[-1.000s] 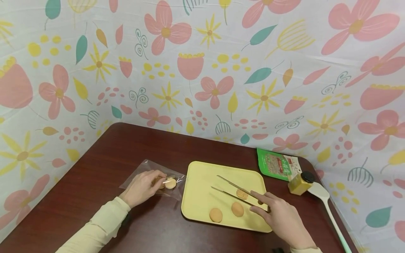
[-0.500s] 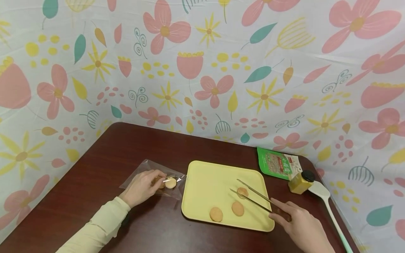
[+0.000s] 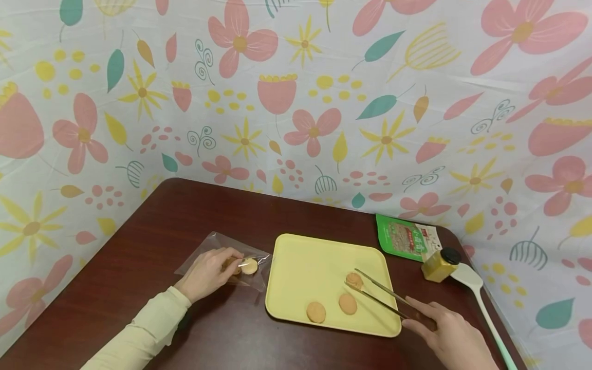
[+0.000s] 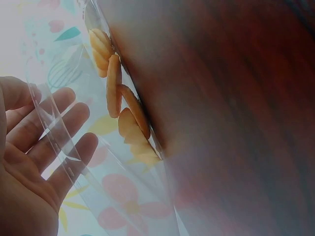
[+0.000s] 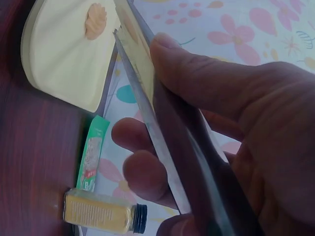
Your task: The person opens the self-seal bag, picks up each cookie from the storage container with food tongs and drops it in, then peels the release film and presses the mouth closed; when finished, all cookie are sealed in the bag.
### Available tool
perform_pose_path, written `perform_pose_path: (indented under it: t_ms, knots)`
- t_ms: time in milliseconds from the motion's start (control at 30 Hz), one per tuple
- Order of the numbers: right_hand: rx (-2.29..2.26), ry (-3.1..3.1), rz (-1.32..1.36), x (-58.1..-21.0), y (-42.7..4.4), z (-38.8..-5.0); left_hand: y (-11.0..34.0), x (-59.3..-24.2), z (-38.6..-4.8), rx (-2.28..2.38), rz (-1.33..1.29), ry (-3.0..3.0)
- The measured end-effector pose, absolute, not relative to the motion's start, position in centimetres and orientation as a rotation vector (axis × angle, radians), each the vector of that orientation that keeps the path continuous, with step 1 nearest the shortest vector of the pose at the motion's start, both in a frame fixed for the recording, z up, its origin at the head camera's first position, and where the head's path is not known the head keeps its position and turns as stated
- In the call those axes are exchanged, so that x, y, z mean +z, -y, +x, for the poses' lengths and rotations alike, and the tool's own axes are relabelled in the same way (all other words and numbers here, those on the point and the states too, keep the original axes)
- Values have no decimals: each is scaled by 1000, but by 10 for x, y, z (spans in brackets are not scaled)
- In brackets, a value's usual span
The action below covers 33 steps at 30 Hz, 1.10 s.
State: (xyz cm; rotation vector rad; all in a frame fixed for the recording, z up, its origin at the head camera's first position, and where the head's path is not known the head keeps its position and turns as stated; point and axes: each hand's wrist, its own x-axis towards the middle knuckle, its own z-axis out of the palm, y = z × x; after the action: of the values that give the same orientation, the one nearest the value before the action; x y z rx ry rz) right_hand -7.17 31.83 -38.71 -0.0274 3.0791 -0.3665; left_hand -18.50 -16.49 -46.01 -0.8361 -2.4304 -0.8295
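Note:
My right hand (image 3: 453,331) grips a pair of metal tongs (image 3: 376,299), whose spread tips stand at either side of a swirled cookie (image 3: 354,279) on the yellow tray (image 3: 305,267). Whether the tips touch it I cannot tell. Two round cookies, one in the middle (image 3: 348,304) and one nearer the front edge (image 3: 316,312), lie on the same tray. At the tray's left, my left hand (image 3: 208,272) pinches the film of a clear plastic bag (image 3: 260,285). Several cookies (image 4: 114,86) lie inside that bag, seen in the left wrist view.
Behind the tray's right corner lies a green food pouch (image 3: 402,239). Beside it is a jar with a black lid (image 3: 439,264), yellow inside. A white spatula (image 3: 478,303) runs along the right edge of the dark table (image 3: 217,205). Patterned cloth (image 3: 296,103) surrounds the table.
My right hand has drawn the tongs to the right and toward me, so the tips have come from the tray's middle to the swirled cookie. My left hand has stayed on the bag.

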Motion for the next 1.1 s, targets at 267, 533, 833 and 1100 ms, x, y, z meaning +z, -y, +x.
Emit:
perform_pose_path:
  t_ms: [267,533,833,1100]
  knots:
    - [-360,-3042,0,-390,-324,-73,165,-460,-185,-842,-833,2443]
    - [-363,-2993,49,-392,-326,-76,166,-460,-184,-851,-819,2458]
    - [-361,-2981,50,-395,-326,-79,166,-462,-184,-833,-808,2465]
    - [-358,-2977,31,-395,-327,-81,167,-461,-185,-843,-806,2466]
